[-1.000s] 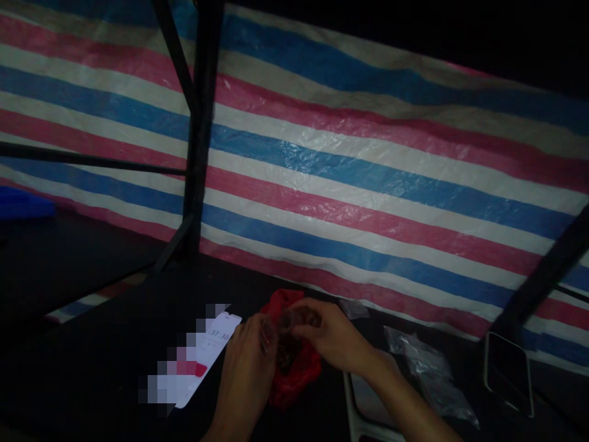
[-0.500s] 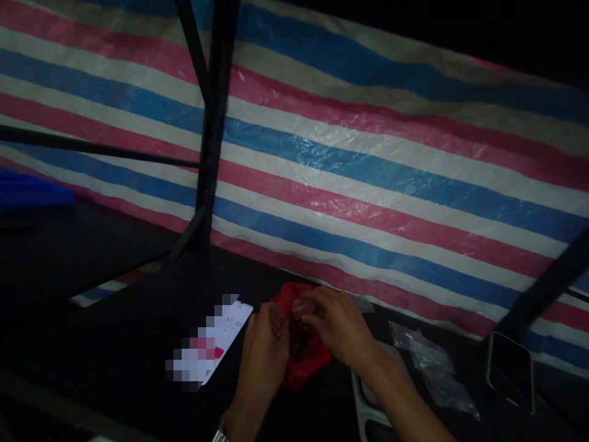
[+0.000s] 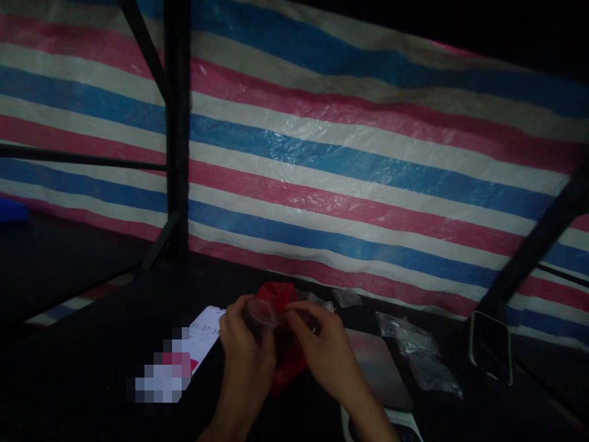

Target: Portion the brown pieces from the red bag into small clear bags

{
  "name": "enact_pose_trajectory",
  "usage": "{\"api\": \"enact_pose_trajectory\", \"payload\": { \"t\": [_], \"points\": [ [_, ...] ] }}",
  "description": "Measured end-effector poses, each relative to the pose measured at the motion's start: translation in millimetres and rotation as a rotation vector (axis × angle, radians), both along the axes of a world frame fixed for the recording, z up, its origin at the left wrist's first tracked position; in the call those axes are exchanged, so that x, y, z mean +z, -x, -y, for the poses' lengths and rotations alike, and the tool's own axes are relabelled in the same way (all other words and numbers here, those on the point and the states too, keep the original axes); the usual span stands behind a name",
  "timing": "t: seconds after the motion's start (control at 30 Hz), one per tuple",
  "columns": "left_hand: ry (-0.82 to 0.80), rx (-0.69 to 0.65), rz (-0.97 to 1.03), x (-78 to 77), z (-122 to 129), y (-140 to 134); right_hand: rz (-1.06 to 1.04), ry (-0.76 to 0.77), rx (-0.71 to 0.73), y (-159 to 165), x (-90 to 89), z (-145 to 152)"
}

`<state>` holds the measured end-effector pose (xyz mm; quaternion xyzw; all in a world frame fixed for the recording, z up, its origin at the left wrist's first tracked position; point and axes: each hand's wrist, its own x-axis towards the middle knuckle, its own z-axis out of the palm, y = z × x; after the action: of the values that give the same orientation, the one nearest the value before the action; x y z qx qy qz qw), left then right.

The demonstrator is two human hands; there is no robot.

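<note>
Plastic container (image 3: 263, 312), clear, round-rimmed, held in left hand (image 3: 243, 347), right hand (image 3: 326, 341) pinched narrow, hold unclear, crinkled red bag (image 3: 286, 371) between, phone (image 3: 209, 323) crowding left side.

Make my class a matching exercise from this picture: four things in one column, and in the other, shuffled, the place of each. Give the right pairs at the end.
Column one
1. lit phone
2. red bag
3. dark phone
4. clear plastic piece

Column two
A. on the far right, near the slanted post
B. held in the left hand
C. on the dark surface, to the left of both hands
D. crumpled, partly hidden by the left hand and the right hand

Right pairs
1-C, 2-D, 3-A, 4-B
</note>
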<state>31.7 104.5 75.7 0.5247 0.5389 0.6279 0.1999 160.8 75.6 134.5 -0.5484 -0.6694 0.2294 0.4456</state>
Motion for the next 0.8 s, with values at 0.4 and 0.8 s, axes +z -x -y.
{"api": "enact_pose_trajectory", "payload": {
  "t": [0.4, 0.8],
  "points": [
    [0.341, -0.109, -0.111, -9.3, 1.4, 13.9, 0.836, 0.068, 0.017, 5.4, -17.5, -62.5],
    [0.377, -0.107, 0.166, -8.5, -30.5, 30.7, 0.651, 0.090, 0.146, 3.6, -22.6, -68.8]
  ]
}}
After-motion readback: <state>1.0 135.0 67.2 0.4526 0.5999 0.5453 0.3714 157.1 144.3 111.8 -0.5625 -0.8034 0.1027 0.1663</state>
